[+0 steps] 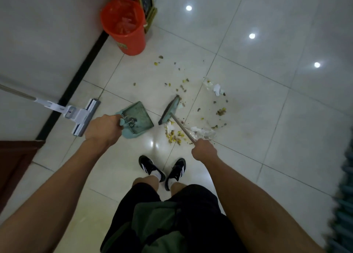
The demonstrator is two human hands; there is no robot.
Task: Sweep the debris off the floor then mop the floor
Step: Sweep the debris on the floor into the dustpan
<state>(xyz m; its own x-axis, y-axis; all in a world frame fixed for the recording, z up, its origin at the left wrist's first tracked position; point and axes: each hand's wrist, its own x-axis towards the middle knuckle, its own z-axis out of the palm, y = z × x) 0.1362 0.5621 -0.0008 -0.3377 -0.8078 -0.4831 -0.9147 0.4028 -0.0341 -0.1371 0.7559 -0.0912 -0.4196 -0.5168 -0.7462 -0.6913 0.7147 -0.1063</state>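
Observation:
My left hand (103,128) grips the handle end of a teal dustpan (138,117) that rests on the tiled floor, its open side facing right. My right hand (204,151) grips the metal handle of a teal broom (170,110); the broom head stands on the floor just right of the dustpan. Debris (191,92) is scattered across the tiles: yellow and brown crumbs, white paper scraps (218,89) and a crumpled clear plastic piece (203,133). A small pile (174,135) lies between the dustpan and my right hand.
A grey and white flat mop (82,116) leans at the left by the wall's black baseboard (76,81). An orange bin (125,25) with a liner stands at the back by a gold-framed stand (150,10). My black shoes (162,170) stand below the dustpan.

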